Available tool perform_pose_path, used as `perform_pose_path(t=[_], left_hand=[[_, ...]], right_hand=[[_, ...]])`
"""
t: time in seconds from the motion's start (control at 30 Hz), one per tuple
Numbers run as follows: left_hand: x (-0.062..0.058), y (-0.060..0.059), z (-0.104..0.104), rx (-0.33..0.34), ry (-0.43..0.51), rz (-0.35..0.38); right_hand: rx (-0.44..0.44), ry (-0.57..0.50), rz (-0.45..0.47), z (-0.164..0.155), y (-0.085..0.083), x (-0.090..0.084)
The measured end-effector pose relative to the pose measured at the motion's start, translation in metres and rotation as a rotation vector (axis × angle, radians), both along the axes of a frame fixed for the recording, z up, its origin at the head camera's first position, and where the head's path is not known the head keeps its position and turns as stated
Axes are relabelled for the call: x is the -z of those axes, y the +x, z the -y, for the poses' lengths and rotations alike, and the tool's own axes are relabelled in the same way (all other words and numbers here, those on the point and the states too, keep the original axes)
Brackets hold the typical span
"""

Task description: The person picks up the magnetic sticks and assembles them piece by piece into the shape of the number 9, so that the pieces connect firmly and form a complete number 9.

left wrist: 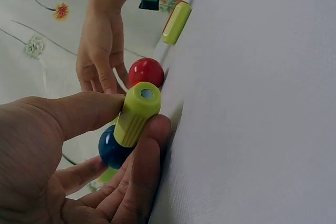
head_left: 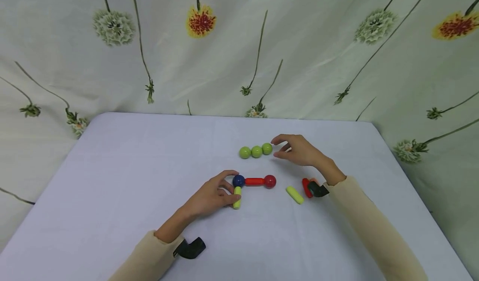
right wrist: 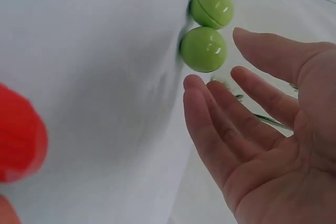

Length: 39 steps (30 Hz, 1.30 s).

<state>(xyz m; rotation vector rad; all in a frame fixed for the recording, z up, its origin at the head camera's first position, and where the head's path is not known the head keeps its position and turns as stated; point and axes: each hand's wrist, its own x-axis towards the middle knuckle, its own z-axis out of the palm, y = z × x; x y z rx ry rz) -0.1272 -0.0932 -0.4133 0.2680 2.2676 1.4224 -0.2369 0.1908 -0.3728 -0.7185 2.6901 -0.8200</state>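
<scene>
A smooth white cloth covers the bench (head_left: pixel 131 156) beneath both grips; beyond them hangs a creased pale curtain (head_left: pixel 224 73) printed with dandelions and yellow-red blooms. The left grip (head_left: pixel 211 195) is clamped, thumb and fingers pinching a ridged yellow-green stick (left wrist: pixel 136 119) with a silvery disc in its end. At this grip's fingertips a glossy blue ball (head_left: pixel 238 181) meets the stick, and to the grip's right a red rod (head_left: pixel 254 181) joins a glossy red ball (head_left: pixel 270 181). Three shiny green balls (head_left: pixel 256 151) stand in a row just left of the right grip (head_left: pixel 297 151), its thumb and fingers apart. Nearer than that grip lies another yellow-green stick (head_left: pixel 295 195), round-ended, beside a loose red piece (head_left: pixel 307 188).
</scene>
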Motion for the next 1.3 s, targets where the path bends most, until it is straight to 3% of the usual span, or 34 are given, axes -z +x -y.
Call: perform_pose_path(t=[0.17,0.37,0.5,0.83,1.3], left_hand=[[0.000,0.000,-0.001,-0.005,0.006,0.007],[0.001,-0.001,-0.002,-0.001,0.003,0.017],[0.001,-0.001,-0.002,-0.006,0.000,0.021],[-0.001,0.000,0.000,-0.004,0.015,0.021],[0.001,0.000,0.000,-0.003,0.026,0.017]], right_hand=[[0.021,-0.027,0.109,0.003,-0.016,0.007],[0.031,-0.103,0.266,0.005,-0.021,0.008],[0.016,-0.140,0.317,0.005,-0.022,0.011],[-0.007,-0.158,0.321,0.007,-0.018,0.013],[-0.002,-0.066,0.197,0.006,-0.016,0.014]])
